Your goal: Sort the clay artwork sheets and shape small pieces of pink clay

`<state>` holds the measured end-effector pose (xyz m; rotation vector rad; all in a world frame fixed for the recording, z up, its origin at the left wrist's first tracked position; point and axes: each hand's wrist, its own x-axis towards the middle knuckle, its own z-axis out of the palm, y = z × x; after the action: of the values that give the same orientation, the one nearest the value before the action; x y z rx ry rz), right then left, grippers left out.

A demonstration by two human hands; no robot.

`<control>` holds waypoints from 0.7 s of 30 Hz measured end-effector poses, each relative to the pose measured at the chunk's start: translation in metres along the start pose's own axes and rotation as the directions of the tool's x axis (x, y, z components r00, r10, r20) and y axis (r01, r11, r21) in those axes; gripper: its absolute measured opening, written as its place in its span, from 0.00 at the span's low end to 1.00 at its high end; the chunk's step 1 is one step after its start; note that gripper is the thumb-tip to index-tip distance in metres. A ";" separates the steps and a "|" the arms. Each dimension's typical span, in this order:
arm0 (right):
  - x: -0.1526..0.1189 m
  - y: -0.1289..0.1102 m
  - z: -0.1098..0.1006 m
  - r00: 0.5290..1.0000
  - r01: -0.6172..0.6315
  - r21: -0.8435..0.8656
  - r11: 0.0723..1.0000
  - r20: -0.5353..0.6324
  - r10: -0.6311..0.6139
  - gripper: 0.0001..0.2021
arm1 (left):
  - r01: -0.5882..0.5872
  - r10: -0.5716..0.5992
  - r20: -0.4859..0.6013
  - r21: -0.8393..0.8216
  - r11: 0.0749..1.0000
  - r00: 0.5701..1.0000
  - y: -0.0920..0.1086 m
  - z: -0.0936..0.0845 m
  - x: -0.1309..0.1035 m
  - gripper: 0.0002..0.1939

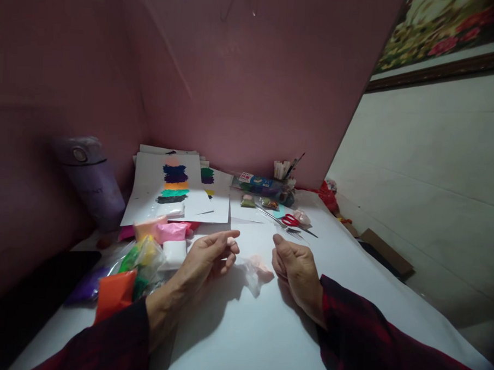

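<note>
My left hand (212,253) hovers over the white table with its fingers curled and the index finger stretched out. A small pale lump (230,241), which looks like modelling clay, sits at its fingers. Opposite it, my right hand (296,262) is closed in a fist with the thumb on top; whatever may be inside is hidden. Between the two hands, a crumpled clear plastic bag (254,278) lies on the table with pale pink clay (261,266) in it. Neither hand touches this bag.
Several coloured clay packets, including an orange packet (115,295), lie at left near a purple bottle (92,181). Behind are paint-swatched sheets (148,186). Red-handled scissors (290,220), a fork (293,231) and a brush holder (282,169) are at the back right.
</note>
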<state>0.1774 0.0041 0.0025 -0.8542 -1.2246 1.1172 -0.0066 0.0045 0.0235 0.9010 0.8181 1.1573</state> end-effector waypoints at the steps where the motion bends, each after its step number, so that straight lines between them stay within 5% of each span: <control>1: -0.001 0.001 0.000 1.000 0.024 -0.012 1.000 0.005 -0.024 0.28 | -0.003 0.003 0.009 0.003 1.000 1.000 0.001 0.001 0.000 0.23; 9: -0.002 0.007 -0.001 0.996 0.093 -0.028 0.995 -0.003 -0.093 0.27 | 0.028 -0.028 0.049 0.001 1.000 0.998 -0.002 -0.002 0.002 0.15; 17: -0.002 0.006 -0.001 0.995 0.098 -0.034 0.995 -0.003 -0.099 0.27 | 0.057 -0.059 -0.064 -0.036 0.998 0.996 -0.001 0.002 0.001 0.19; 21: -0.003 0.006 0.001 0.997 0.071 0.006 0.997 -0.010 -0.071 0.27 | 0.025 -0.024 -0.036 0.026 0.999 0.999 -0.002 -0.001 0.000 0.19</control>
<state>0.1756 0.0031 -0.0033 -0.8046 -1.2333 1.0576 -0.0064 0.0045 0.0217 0.8919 0.8735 1.1464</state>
